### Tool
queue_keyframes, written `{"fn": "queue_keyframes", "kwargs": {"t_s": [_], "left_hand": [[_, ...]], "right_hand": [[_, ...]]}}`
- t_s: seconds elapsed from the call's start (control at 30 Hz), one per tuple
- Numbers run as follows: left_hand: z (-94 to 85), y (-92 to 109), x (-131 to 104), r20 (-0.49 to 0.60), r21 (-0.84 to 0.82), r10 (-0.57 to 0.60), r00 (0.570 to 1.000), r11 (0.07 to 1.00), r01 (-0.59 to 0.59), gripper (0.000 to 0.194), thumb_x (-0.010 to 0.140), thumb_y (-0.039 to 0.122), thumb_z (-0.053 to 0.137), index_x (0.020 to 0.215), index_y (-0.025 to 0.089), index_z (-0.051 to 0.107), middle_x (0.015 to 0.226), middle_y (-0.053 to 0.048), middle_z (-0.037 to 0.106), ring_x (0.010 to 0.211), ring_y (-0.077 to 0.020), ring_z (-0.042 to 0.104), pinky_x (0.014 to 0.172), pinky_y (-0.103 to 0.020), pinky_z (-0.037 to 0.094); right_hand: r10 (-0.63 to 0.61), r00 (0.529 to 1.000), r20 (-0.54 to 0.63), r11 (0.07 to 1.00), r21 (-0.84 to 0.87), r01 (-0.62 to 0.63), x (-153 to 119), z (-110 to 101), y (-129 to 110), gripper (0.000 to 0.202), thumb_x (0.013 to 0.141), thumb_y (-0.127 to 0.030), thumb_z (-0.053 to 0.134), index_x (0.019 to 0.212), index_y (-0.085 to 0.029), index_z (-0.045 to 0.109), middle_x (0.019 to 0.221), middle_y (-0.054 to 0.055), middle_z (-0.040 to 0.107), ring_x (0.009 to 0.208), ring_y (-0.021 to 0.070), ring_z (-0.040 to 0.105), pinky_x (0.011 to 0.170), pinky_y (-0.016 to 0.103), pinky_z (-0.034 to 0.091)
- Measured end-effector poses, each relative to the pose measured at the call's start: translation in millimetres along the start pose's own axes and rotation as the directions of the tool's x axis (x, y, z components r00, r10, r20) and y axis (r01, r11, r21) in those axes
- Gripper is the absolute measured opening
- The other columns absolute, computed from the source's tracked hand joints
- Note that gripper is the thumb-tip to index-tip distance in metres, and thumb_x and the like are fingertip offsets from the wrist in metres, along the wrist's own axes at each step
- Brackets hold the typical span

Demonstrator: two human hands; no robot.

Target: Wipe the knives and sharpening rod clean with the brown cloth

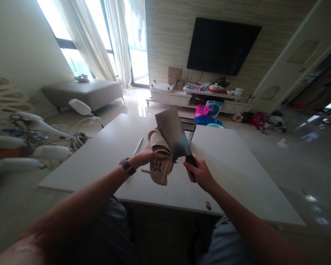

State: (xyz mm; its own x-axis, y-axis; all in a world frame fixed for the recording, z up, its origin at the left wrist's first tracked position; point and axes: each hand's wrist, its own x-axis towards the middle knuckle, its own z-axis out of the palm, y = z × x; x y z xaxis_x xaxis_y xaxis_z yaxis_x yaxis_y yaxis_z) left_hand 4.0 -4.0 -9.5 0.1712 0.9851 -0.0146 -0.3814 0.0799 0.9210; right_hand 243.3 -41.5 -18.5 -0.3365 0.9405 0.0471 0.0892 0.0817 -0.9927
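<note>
My right hand [200,173] grips the black handle of a cleaver [169,129], its broad blade tilted up and to the left. A folded beige towel [158,171] with a dark printed figure is held in my left hand [143,156], whose fingers are mostly hidden behind the cloth. The towel's upper fold lies against or just beside the blade; I cannot tell whether they touch. Behind the cleaver a dark-framed holder [189,127] stands on the white table [231,165], partly covered by the blade. Left of the towel lies a slim metal rod [138,146].
A small yellowish item [208,205] lies near the table's front edge. Beyond the table are a pink basket [202,110] and a blue basin [206,120] on the floor. White lamp-like parts [51,151] and cables crowd the left side. A grey bench [85,94] stands by the window.
</note>
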Motion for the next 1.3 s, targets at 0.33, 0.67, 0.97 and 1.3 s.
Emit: {"fn": "queue_keyframes", "kwargs": {"t_s": [0.33,0.67,0.97,1.3], "left_hand": [[9.1,-28,3,-0.092,-0.083,-0.085,0.992,0.994,0.077,0.04,0.053,0.011,0.09,0.088,0.011,0.072,0.093,-0.009,0.077,0.08,-0.0234,0.073,0.079,-0.034,0.061],[-48.2,9,20,-0.227,-0.117,-0.021,0.974,0.993,-0.005,0.032,0.061,0.007,0.081,0.09,0.012,0.068,0.085,-0.008,0.076,0.073,-0.0242,0.074,0.069,-0.035,0.063],[-99.4,30,36,-0.268,-0.282,0.049,0.962,0.951,-0.127,0.031,0.082,0.029,0.065,0.108,0.012,0.068,0.096,-0.012,0.076,0.09,-0.031,0.075,0.084,-0.048,0.063],[-82.7,17,24,-0.243,-0.446,0.146,0.959,0.861,-0.244,0.037,0.088,0.042,0.062,0.112,0.014,0.07,0.103,-0.012,0.077,0.111,-0.0327,0.07,0.1,-0.051,0.056]], "right_hand": [[0.032,0.999,0.04,0.995,-0.098,-0.028,0,6,18,0.021,0.089,-0.039,0.059,0.084,-0.022,0.049,0.043,-0.011,0.045,0.033,0.0084,0.039,0.036,0.02,0.031],[0.12,0.97,0.211,0.989,-0.114,-0.098,6,-9,13,0.021,0.087,-0.036,0.062,0.081,-0.022,0.048,0.044,-0.012,0.041,0.032,0.0073,0.037,0.033,0.019,0.026],[0.188,0.961,0.205,0.981,-0.08,-0.175,3,-49,25,0.028,0.087,-0.044,0.067,0.083,-0.019,0.055,0.051,-0.01,0.046,0.032,0.0052,0.037,0.032,0.018,0.026],[-0.016,0.938,-0.347,0.993,0.106,0.056,2,-120,36,0.043,0.087,-0.061,0.06,0.089,-0.018,0.062,0.061,-0.004,0.054,0.042,0.0085,0.046,0.037,0.021,0.038]]}}
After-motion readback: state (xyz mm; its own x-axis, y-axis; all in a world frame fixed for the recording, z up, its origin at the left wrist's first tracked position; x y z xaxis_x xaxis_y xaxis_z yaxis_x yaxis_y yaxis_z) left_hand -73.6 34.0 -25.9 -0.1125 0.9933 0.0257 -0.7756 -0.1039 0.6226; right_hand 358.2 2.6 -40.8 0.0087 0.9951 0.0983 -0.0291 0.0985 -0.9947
